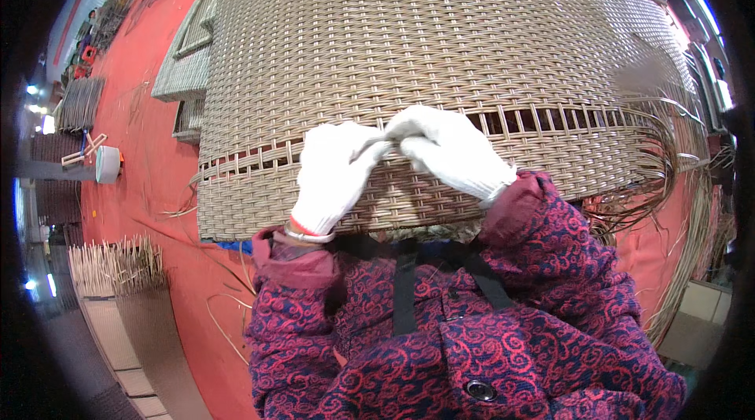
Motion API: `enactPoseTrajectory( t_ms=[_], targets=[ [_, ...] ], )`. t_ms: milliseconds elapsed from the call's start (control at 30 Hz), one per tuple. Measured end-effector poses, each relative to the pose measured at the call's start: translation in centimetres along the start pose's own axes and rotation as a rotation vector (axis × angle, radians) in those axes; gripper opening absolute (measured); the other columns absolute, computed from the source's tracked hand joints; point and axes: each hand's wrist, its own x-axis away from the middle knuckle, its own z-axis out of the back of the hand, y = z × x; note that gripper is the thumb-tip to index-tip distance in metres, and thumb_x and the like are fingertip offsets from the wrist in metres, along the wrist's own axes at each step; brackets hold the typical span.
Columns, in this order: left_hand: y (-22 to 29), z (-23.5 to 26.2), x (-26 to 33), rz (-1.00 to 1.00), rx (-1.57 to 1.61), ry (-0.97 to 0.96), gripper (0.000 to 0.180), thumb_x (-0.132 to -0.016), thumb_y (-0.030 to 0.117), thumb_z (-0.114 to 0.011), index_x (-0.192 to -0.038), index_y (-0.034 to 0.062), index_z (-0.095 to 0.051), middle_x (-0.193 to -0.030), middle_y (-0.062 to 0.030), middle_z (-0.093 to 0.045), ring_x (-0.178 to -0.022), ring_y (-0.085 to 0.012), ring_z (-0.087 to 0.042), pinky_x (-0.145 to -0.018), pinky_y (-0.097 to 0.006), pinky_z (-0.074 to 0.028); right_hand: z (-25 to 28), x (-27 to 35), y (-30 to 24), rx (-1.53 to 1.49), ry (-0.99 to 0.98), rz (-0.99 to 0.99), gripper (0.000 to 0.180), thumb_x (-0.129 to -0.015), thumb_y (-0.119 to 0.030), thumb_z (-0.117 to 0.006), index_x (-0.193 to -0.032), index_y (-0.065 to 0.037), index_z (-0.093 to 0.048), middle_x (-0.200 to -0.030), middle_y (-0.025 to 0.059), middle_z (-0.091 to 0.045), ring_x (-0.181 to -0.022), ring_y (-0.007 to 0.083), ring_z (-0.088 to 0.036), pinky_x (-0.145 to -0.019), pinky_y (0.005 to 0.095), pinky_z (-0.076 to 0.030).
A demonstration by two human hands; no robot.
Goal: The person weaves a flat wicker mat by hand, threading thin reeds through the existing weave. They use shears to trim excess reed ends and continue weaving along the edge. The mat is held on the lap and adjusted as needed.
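A large brown woven wicker panel (440, 35) lies in front of me, with an open row of bare uprights (550, 119) crossing it near its close edge. Both my hands wear white knitted gloves and meet over this row. My left hand (334, 172) is closed, thumb and fingers pinched on a wicker strand at the row. Touching it from the other side, my right hand (448, 149) is bent inward and pinches at the same spot. The fingertips largely cover the strand between them. Loose strands (664, 156) curl out of the panel's right end.
Other woven pieces (185, 66) stand behind the panel on the left. A red floor covering (130, 129) holds a white bucket (108, 164) with sticks across it. At lower left is a box (110, 326) beneath a bundle of cut canes (118, 263). Long strands (680, 263) trail down the right.
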Motion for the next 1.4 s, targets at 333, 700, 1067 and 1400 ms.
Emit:
enactPoseTrajectory(
  t_ms=[333, 700, 1067, 1400],
  targets=[
    [-3.1, -2.0, 2.1, -0.020, -0.437, 0.150, 0.014, -0.084, 0.023, -0.071, -0.075, 0.0133, -0.065, -0.070, -0.0076, -0.062, -0.067, -0.0300, -0.062, -0.068, -0.044, -0.043, -3.7, -5.1, -0.8, 0.711, -0.173, 0.010, 0.068, -0.092, -0.025, -0.059, -0.155, -0.014, -0.035, -0.097, 0.0240, -0.073, -0.088, 0.0432, -0.071, -0.080, 0.0529, -0.055],
    [-3.8, -3.3, 1.2, 0.132, -0.157, 0.249, 0.008, -0.086, 0.018, -0.076, -0.088, 0.0105, -0.073, -0.085, -0.0107, -0.071, -0.079, -0.0306, -0.069, -0.073, -0.040, -0.053, -2.6, -5.9, 0.2, 0.037, -0.074, -0.094, 0.059, -0.084, -0.010, -0.070, -0.141, -0.002, -0.055, -0.090, 0.0096, -0.069, -0.071, 0.0154, -0.064, -0.065, 0.0309, -0.053],
    [-3.2, -3.4, 0.4, -0.121, -0.058, 0.403, 0.013, -0.083, 0.009, -0.078, -0.095, 0.0065, -0.073, -0.089, -0.0114, -0.071, -0.086, -0.0313, -0.068, -0.082, -0.040, -0.054, 2.9, -0.1, 1.3, -0.312, 0.199, -0.154, 0.026, -0.089, -0.004, -0.063, -0.113, -0.003, -0.071, -0.080, 0.0000, -0.066, -0.060, 0.0050, -0.050, -0.053, 0.0228, -0.041],
    [-2.5, -3.3, 0.2, -0.154, -0.163, 0.390, 0.021, -0.083, 0.009, -0.079, -0.104, 0.0074, -0.075, -0.101, -0.0111, -0.074, -0.094, -0.0304, -0.069, -0.090, -0.040, -0.052, 8.0, 4.7, 2.6, -0.240, 0.341, -0.285, 0.025, -0.091, 0.000, -0.060, -0.111, -0.007, -0.074, -0.084, 0.0005, -0.069, -0.058, 0.0030, -0.049, -0.052, 0.0192, -0.041]
  ],
)
